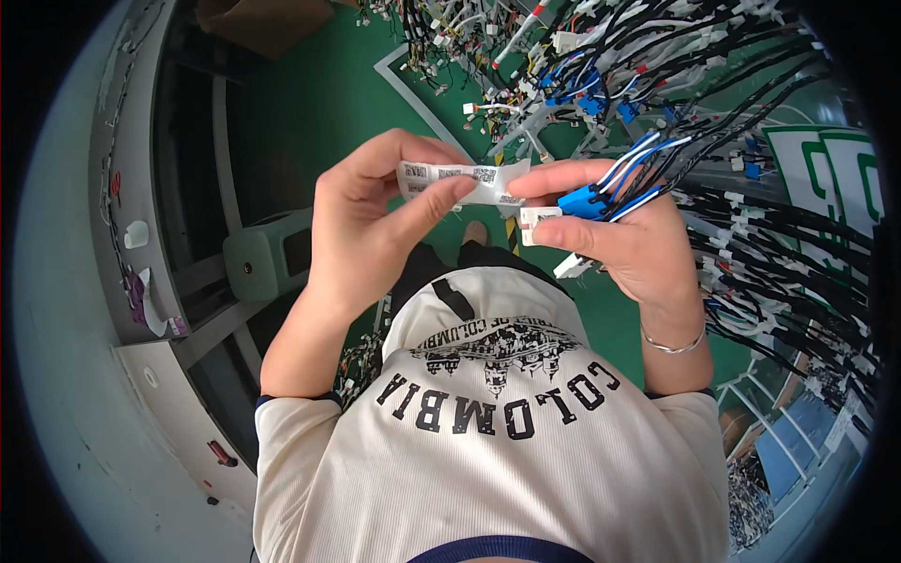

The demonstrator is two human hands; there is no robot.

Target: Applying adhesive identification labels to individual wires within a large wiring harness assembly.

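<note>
A white strip of printed code labels (452, 176) is pinched in my left hand (371, 211), thumb in front and fingers behind. Its right end reaches the fingertips of my right hand (619, 230). That right hand is closed around a wire harness with a blue connector (584, 202). Blue, white and black wires run from the connector up and to the right. A small white label tag (540, 223) stands out by my right thumb. Below that thumb sits a white connector (571, 266), partly hidden by the hand.
Dense bundles of black cables (685, 66) with white and blue connectors hang at the upper right and along the right side. At the left are a grey-white ledge (150, 281) and a pale green stool (267, 255). A cardboard box (263, 28) lies on the green floor (310, 103).
</note>
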